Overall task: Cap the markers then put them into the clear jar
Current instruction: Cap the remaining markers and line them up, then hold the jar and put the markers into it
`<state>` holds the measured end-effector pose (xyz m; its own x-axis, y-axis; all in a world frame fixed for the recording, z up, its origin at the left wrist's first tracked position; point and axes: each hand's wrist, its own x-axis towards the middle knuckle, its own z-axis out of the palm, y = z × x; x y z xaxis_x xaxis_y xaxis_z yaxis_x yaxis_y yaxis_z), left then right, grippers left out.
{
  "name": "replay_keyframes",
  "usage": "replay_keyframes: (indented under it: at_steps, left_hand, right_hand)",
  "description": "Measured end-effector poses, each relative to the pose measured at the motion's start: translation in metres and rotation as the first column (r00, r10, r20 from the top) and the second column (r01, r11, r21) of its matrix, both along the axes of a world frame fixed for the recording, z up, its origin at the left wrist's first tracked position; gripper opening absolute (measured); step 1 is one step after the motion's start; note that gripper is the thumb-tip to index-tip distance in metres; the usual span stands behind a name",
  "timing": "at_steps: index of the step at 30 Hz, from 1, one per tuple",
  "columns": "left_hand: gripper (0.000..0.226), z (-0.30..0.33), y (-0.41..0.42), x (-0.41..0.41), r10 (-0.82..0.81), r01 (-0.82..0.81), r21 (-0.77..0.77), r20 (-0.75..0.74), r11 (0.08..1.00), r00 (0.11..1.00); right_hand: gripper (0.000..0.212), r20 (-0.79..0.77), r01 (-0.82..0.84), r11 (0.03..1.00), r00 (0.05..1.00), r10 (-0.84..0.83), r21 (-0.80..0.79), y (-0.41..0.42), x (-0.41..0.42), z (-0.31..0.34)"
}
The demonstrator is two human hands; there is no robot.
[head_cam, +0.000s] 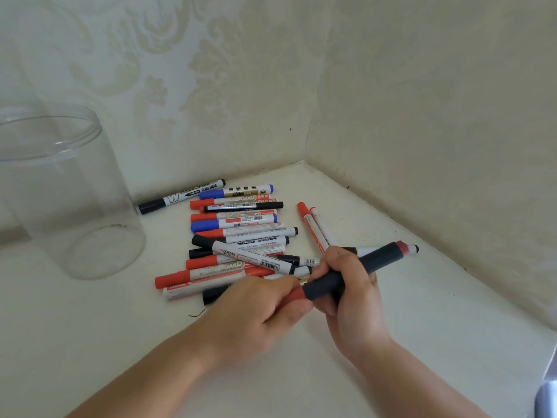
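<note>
Below frame centre, left hand [259,309] pinches a red cap [297,295] while right hand [351,285] grips the dark marker [361,268]. Skewed seating could leave the cap loose. Jar [69,188] stands upper left on the surface [90,342]; reaching past the pile [238,233] risks scattering it.

I note two walls [211,70] papered in pale cream damask, meeting at a corner on the right. The desk [376,342] below is off-white, scuffed and dark-specked along its wall joint. Lighting is soft and even.
</note>
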<state>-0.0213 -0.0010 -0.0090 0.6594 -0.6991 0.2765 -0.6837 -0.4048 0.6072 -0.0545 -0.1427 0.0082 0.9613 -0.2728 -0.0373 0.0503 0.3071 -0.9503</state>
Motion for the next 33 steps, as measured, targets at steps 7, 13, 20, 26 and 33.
replay_keyframes:
  at_steps: [7, 13, 20, 26, 33]
  left_hand:
    - [0.038, 0.008, 0.008, 0.016, 0.251, -0.236, -0.09, 0.231, 0.968, 0.94]
    - [0.023, 0.038, 0.043, 0.029, 0.55, -0.437, -0.376, 0.283, 0.817, 0.786]
    - [0.017, 0.03, 0.114, 0.013, 0.857, -0.611, -0.604, 0.303, 0.511, 0.417]
    - [0.089, 0.006, 0.14, 0.028, 0.89, -0.768, -0.568, -0.129, 0.295, 0.437]
    - [0.116, 0.001, 0.156, 0.056, 0.721, -0.742, -0.51, -0.296, 0.435, 0.627]
  right_hand:
    - [0.015, 0.106, 0.005, 0.996, 0.994, 0.004, -0.089, -0.013, 0.011, 0.007]
    - [0.021, 0.289, 0.188, 0.704, 0.957, 0.025, -0.685, -0.029, 0.016, -0.003]
    - [0.018, 0.362, 0.369, 0.014, 0.904, 0.227, -0.929, -0.011, 0.028, -0.002]
    - [0.022, 0.31, 0.379, -0.225, 0.906, 0.287, -0.898, 0.016, 0.036, 0.007]
    - [0.05, 0.098, 0.145, -0.217, 0.972, 0.212, -0.965, 0.034, 0.042, 0.005]
